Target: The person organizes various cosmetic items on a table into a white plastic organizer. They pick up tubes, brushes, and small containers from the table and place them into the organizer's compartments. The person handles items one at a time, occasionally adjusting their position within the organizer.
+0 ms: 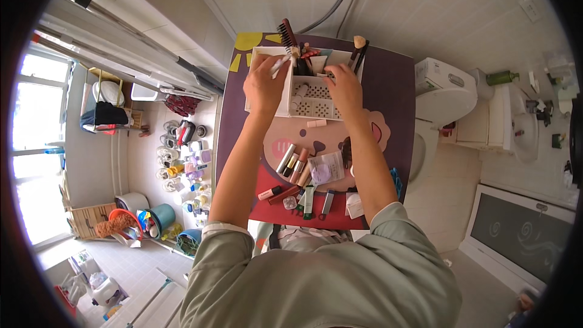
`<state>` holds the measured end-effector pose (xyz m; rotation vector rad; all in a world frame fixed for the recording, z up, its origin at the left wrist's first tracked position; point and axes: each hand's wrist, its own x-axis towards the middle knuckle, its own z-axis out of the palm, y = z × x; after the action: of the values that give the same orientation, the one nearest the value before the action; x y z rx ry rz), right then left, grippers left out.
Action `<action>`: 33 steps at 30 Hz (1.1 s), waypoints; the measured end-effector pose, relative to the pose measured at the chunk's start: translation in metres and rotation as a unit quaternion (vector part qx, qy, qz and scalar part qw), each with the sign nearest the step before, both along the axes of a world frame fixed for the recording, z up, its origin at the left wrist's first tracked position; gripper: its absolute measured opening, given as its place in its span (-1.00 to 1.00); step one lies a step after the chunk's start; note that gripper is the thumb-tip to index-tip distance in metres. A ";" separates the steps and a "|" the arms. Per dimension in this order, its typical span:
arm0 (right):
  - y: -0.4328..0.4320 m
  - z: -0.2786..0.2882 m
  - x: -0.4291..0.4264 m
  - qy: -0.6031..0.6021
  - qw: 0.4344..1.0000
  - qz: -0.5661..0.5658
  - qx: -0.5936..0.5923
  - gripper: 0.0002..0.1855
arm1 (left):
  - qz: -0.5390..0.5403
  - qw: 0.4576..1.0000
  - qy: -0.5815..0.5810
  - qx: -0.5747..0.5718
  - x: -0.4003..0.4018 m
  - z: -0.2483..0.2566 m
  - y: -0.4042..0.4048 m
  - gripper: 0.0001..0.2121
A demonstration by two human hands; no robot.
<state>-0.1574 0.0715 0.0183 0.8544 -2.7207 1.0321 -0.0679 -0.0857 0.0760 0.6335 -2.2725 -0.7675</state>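
Observation:
A white plastic organizer box (314, 114) with compartments stands at the far side of the table. My left hand (268, 85) is over its left compartment, fingers closed around a small whitish tube (280, 64). Over the right part, my right hand (345, 87) has bent fingers near a small pale item (324, 75); whether it grips this is unclear. A hairbrush (286, 33), a makeup brush (359, 43) and several tubes stand in the back compartments. In the perforated front compartment lies a pale tube (299, 93). A pink lipstick tube (317, 123) rests just before the box.
Several cosmetic tubes (298, 166), a clear packet with a lilac puff (325, 169), a black-capped pink tube (269, 192) and a green-white tube (308, 200) lie on the patterned table mat (391, 82). A toilet (437, 100) stands right; shoes (167, 157) line the floor left.

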 end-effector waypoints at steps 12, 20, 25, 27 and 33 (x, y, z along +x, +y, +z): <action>-0.002 0.007 0.000 0.017 0.999 0.041 -0.019 -0.86 | 0.068 0.953 0.048 0.291 0.088 -0.001 0.001 -0.80; -0.003 0.022 -0.022 -0.060 0.994 0.044 -0.074 -0.81 | 0.091 0.947 0.049 0.306 0.144 -0.028 0.011 -0.82; 0.001 0.041 -0.026 -0.027 0.996 0.080 -0.012 -0.87 | 0.102 0.939 0.058 0.322 0.161 -0.028 0.014 -0.82; 0.004 0.055 -0.026 -0.034 0.994 0.082 0.057 -0.89 | 0.102 0.935 0.066 0.332 0.166 -0.027 0.015 -0.82; 0.006 0.045 -0.030 0.029 0.993 0.099 0.061 -0.95 | 0.103 0.932 0.059 0.343 0.176 -0.025 0.017 -0.84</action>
<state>-0.1871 0.0771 0.0634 1.1760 -2.7162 0.8636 0.1079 -0.0691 0.0505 1.0823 -1.7594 -1.4622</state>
